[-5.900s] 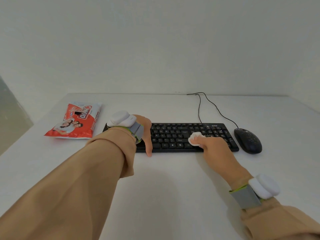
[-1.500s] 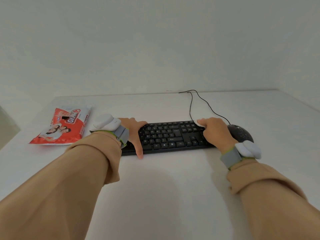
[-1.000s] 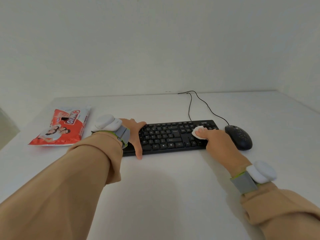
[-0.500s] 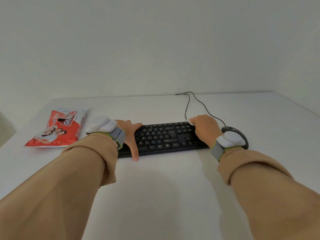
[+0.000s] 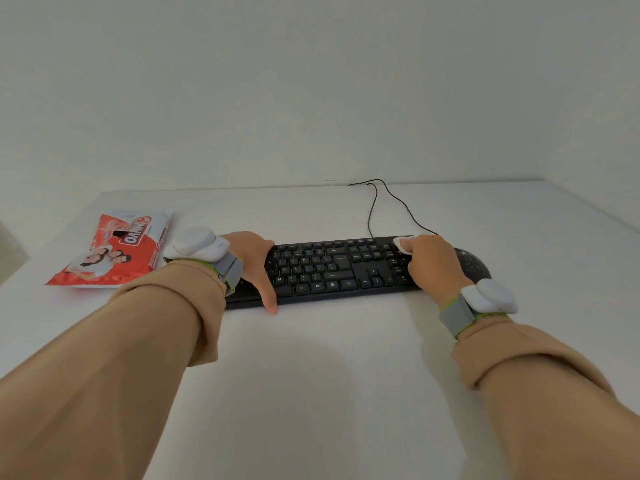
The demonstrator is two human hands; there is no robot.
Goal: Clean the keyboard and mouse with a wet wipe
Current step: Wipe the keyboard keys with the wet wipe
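A black keyboard (image 5: 329, 268) lies across the white table. My left hand (image 5: 254, 261) clasps its left end, thumb on the front edge and fingers over the back. My right hand (image 5: 433, 263) presses a small white wet wipe (image 5: 401, 243) onto the keys at the keyboard's far right corner. A black mouse (image 5: 474, 265) sits just right of the keyboard, partly hidden behind my right hand and wrist.
A red and white pack of wet wipes (image 5: 114, 249) lies on the table (image 5: 329, 375) to the left of the keyboard. Two black cables (image 5: 388, 202) run from the keyboard and mouse to the table's back edge by the wall.
My right hand with the wipe has gone back and forth over the right end of the keyboard, nearer then farther. My left hand has stayed on the left end.
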